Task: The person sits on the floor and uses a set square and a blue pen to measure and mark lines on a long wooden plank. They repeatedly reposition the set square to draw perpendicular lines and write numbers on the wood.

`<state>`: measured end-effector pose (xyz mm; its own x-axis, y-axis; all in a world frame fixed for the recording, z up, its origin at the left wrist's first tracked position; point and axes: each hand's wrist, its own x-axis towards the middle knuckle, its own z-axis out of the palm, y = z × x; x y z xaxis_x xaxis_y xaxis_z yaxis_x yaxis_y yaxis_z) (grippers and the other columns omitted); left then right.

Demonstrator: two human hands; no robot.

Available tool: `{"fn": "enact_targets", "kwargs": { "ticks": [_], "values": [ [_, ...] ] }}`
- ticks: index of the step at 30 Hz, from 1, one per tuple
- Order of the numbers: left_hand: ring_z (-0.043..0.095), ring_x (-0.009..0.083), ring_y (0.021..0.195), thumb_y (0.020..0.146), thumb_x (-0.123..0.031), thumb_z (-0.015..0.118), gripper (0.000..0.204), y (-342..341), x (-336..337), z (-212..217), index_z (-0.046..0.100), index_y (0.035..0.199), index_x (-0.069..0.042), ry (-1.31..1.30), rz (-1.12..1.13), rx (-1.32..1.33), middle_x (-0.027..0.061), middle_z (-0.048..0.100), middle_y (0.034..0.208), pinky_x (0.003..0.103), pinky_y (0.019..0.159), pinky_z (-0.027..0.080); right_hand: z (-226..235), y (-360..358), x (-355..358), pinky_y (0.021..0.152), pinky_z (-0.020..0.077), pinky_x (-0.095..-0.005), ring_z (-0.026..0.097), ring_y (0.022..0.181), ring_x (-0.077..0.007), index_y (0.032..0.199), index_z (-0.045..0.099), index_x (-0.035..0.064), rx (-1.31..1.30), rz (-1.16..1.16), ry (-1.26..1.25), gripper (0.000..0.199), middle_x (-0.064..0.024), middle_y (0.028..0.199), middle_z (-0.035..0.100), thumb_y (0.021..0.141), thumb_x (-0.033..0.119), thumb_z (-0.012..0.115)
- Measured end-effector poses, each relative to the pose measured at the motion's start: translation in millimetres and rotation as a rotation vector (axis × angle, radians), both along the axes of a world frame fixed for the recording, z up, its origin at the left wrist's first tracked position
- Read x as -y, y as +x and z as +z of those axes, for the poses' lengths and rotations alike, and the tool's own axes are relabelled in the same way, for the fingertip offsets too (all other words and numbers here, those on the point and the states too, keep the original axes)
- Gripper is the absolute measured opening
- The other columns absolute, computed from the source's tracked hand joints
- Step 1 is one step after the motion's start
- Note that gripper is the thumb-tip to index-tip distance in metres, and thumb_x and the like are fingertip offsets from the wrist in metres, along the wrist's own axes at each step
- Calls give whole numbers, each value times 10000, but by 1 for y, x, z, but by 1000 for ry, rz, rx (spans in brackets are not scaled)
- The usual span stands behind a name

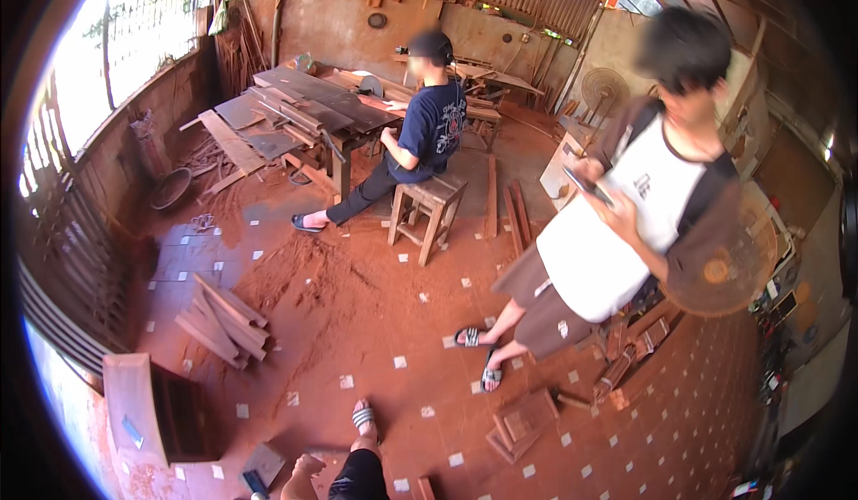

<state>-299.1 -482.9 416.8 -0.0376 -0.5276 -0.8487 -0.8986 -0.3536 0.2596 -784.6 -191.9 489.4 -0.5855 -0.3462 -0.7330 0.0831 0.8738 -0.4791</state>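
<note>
My left hand (308,466) comes up from the lower edge, beside my bent leg in dark shorts (360,477). Its fingers look curled together; whatever they may hold is hidden. Just left of it are a grey flat-topped block (265,459) and a small dark-blue object (256,480), too cut off to name. A thin dark strip (326,449) lies beyond the hand, near my striped sandal (364,417). Out of the picture is my right hand.
One person (433,125) sits on a wooden stool (429,198) at a saw table (313,93). Another person (617,223) stands at right holding a phone (590,185). Wood pieces (223,321), a wooden box (143,402) and a panel (527,420) rest on the dusty tiled floor.
</note>
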Motion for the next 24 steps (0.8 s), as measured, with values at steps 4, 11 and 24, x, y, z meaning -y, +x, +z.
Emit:
{"fn": "enact_targets", "kwargs": {
  "ticks": [4,11,24],
  "values": [
    [790,266,866,920,-314,695,238,-74,220,-28,833,970,-126,-267,-523,-61,80,807,885,430,751,641,21,-20,129,540,590,-379,719,636,-243,1207,725,38,-42,5,8,262,-134,918,758,1019,217,695],
    [757,183,810,904,-408,754,373,-260,572,66,834,1053,-76,-476,193,-426,85,781,845,395,719,600,58,-45,279,554,591,-393,724,654,-252,1227,709,52,-30,5,12,274,-142,961,756,1013,223,700],
    [756,360,1172,941,-501,761,586,-422,1064,152,761,1288,-29,-797,631,-543,200,806,1172,434,1019,576,8,-125,602,579,592,-419,732,687,-267,1265,680,78,-36,68,82,306,-155,1043,752,1003,234,711]
  ]
}}
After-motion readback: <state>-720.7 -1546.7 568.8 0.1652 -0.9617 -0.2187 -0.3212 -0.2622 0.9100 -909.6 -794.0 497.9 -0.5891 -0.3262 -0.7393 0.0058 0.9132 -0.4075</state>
